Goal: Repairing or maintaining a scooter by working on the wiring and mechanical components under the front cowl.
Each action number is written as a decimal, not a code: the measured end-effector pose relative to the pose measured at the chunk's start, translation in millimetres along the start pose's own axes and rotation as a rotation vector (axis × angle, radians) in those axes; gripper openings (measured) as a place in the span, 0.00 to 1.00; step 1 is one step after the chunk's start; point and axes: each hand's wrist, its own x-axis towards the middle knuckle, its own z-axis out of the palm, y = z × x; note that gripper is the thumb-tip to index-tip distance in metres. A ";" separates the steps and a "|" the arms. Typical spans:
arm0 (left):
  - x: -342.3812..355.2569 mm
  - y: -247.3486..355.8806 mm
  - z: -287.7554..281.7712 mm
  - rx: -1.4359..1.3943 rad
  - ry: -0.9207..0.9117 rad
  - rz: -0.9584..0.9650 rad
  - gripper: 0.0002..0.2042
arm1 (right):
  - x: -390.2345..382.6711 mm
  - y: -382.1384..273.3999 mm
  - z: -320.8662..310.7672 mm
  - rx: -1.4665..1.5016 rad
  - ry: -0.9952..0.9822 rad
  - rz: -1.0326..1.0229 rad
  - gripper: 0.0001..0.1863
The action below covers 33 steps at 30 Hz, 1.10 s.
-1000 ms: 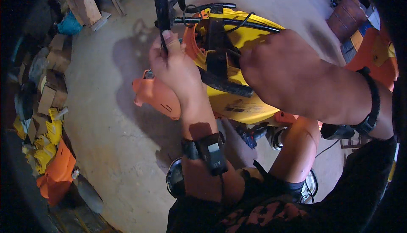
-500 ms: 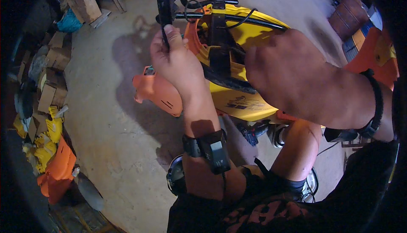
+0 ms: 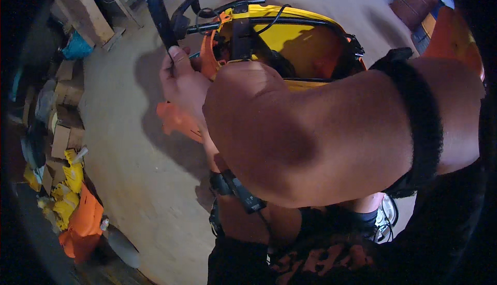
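Observation:
My left hand (image 3: pixel 184 80) is closed around the lower end of an upright black tube (image 3: pixel 160 18), thumb pressed along it. The tube belongs to the bent black frame of a machine with a yellow body (image 3: pixel 305 41). Across my left wrist reaches my right hand (image 3: pixel 246 90); its back faces me and its fingers are hidden, so any hold is out of sight. Just ahead of it are a black strap-like upright (image 3: pixel 240 33) and an orange collar (image 3: pixel 208 54). An orange panel (image 3: pixel 178 122) hangs below my left hand. A thin black cable (image 3: pixel 274 20) loops over the body's rim.
Cardboard boxes (image 3: pixel 67 90), yellow pieces (image 3: pixel 67 202) and an orange panel (image 3: pixel 85 223) lie along the left side. A wooden board (image 3: pixel 83 8) leans at the back left. A rusty drum (image 3: pixel 414 0) stands at the far right, near another orange panel (image 3: pixel 453 41).
My right hand has moved left from the body's right side to beside my left wrist. My left hand keeps its grip on the tube. The machine now appears farther left.

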 end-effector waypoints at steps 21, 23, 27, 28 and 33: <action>-3.5 -5.5 9.5 -0.119 -0.007 0.022 0.14 | 56.9 172.8 74.4 0.182 0.194 -0.257 0.12; -5.6 -5.3 7.7 -0.067 -0.007 0.026 0.13 | 81.1 167.7 61.3 0.031 0.254 -0.290 0.08; -4.6 -6.6 4.0 -0.150 -0.012 0.026 0.13 | 125.4 156.6 50.9 -0.124 0.546 -0.464 0.06; -5.9 -5.3 5.0 -0.132 -0.009 0.034 0.13 | 131.0 153.0 47.1 -0.178 0.557 -0.504 0.06; -6.4 -4.0 3.8 -0.106 0.010 0.005 0.12 | 146.9 142.6 34.5 -0.435 0.634 -0.632 0.07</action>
